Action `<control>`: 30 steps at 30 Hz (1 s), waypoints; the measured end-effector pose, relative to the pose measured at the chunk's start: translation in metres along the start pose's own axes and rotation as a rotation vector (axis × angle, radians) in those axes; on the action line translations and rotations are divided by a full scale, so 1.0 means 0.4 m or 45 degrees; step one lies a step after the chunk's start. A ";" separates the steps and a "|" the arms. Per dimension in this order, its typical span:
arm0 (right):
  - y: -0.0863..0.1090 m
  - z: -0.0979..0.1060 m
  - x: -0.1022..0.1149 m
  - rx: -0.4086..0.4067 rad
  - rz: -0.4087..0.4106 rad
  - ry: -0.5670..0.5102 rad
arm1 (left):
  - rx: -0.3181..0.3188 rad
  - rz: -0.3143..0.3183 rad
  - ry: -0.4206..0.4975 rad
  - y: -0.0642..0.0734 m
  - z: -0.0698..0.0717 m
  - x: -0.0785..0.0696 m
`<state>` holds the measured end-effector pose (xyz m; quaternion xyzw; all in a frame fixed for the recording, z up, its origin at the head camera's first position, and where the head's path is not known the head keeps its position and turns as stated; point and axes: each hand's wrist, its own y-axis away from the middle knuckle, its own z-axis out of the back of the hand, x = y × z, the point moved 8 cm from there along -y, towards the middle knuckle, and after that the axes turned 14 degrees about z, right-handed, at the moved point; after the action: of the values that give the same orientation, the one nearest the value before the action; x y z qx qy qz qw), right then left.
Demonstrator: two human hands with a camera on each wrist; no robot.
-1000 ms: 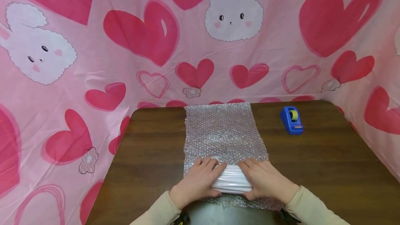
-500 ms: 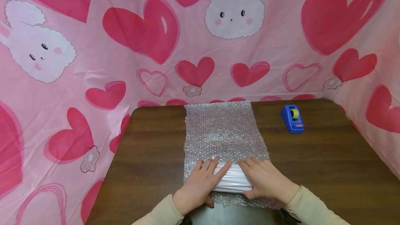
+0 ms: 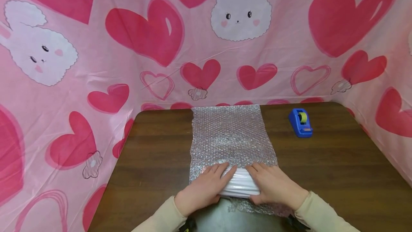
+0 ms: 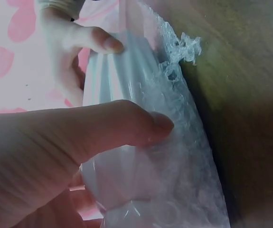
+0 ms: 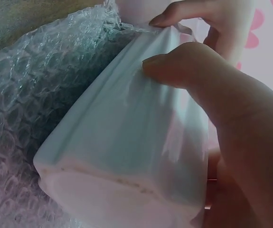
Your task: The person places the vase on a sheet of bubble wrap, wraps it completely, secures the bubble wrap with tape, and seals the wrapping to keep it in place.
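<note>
A white, glossy, ridged vase [image 3: 240, 183] lies on its side across the near part of a bubble wrap sheet [image 3: 230, 135]. My left hand [image 3: 204, 189] grips its left end, fingers over the far side and thumb at the near side. In the left wrist view, the left thumb [image 4: 122, 124] presses bubble wrap [image 4: 183, 156] against the vase [image 4: 122, 71]. My right hand [image 3: 276, 185] holds the right end. The right wrist view shows the right thumb [image 5: 188, 66] on the vase's ridged wall and its flat base [image 5: 108, 197] facing the camera.
A blue tape dispenser [image 3: 300, 122] with a yellow roll stands at the back right of the brown wooden table [image 3: 161, 146]. The sheet's far end reaches the table's back edge. A pink cloth [image 3: 193, 38] with hearts and rabbits hangs around the table.
My left hand spreads its fingers and moves its thumb off the vase, then closes around the left end again. The near left edge of the bubble wrap has been drawn up. The right hand stays put.
</note>
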<state>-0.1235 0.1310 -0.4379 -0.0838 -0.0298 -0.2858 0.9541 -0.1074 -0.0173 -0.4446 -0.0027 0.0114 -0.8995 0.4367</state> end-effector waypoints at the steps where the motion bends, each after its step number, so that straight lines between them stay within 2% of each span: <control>1: 0.001 0.000 -0.001 0.003 -0.004 -0.015 | 0.000 0.000 0.010 -0.001 0.001 0.001; 4: 0.003 -0.003 -0.001 0.027 -0.006 -0.046 | -0.019 0.004 -0.007 -0.003 0.002 0.003; 8: 0.002 -0.008 0.022 0.076 0.025 -0.064 | -0.057 0.009 -0.110 -0.008 0.005 0.004; 12: 0.000 -0.018 0.058 0.108 0.061 -0.050 | -0.021 0.006 -0.126 -0.013 0.009 0.009; 15: 0.005 -0.031 0.075 0.101 0.079 0.033 | 0.010 -0.001 -0.039 -0.017 0.012 0.015; 18: 0.009 -0.048 0.087 0.078 0.080 0.125 | 0.006 -0.016 0.057 -0.019 0.017 0.018; 20: 0.008 -0.058 0.098 0.068 0.095 0.186 | -0.009 -0.023 0.077 -0.020 0.021 0.019; 26: 0.002 -0.071 0.114 0.066 0.111 0.360 | -0.074 -0.018 -0.039 -0.020 0.029 0.020; 30: -0.008 -0.064 0.108 0.043 0.098 0.377 | -0.092 -0.012 -0.070 -0.017 0.031 0.023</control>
<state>-0.0888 0.1004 -0.4581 -0.0259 0.1096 -0.2576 0.9597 -0.1183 -0.0204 -0.4322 -0.0433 0.0318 -0.9002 0.4322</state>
